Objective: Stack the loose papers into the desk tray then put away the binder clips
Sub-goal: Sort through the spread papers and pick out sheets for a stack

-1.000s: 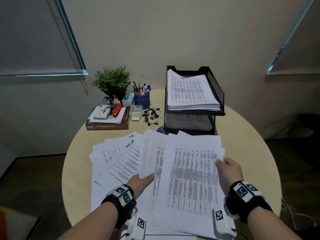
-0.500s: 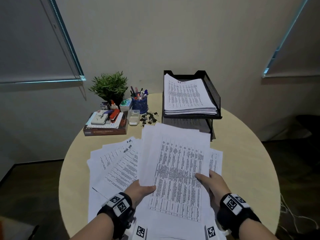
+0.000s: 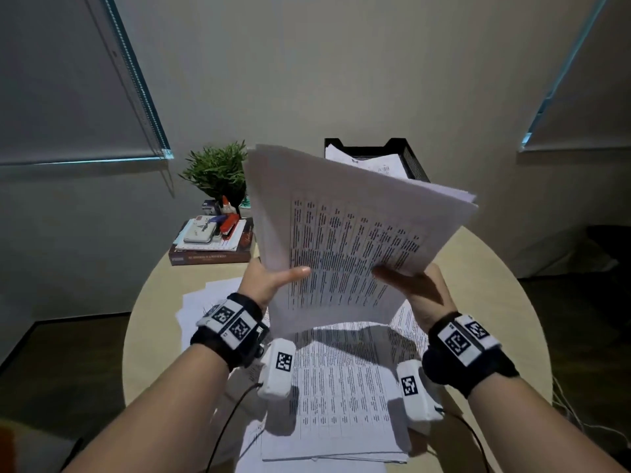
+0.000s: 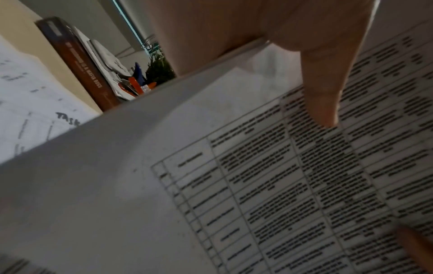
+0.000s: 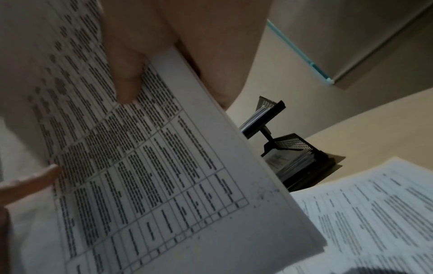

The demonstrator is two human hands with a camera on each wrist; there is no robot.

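Both hands hold a sheaf of printed papers [image 3: 345, 240] raised and tilted over the round table. My left hand [image 3: 273, 279] pinches its left edge, thumb [image 4: 323, 100] on the printed face. My right hand [image 3: 415, 285] pinches the right edge, thumb [image 5: 126, 79] on top. More loose papers [image 3: 341, 387] lie flat on the table below. The black mesh desk tray [image 3: 409, 158] stands behind the sheaf, mostly hidden, with papers in it; the right wrist view shows its two tiers [image 5: 293, 148]. The binder clips are hidden behind the sheaf.
At the back left sit a potted plant [image 3: 218, 169] and a brown book [image 3: 211, 256] with a stapler and small items on top. The round beige table [image 3: 491, 302] has bare surface on its right side. Window blinds hang on both sides.
The sheaf has been lifted off the table and tilted up towards the tray, both hands rising with it. It now hides the clips and most of the tray.
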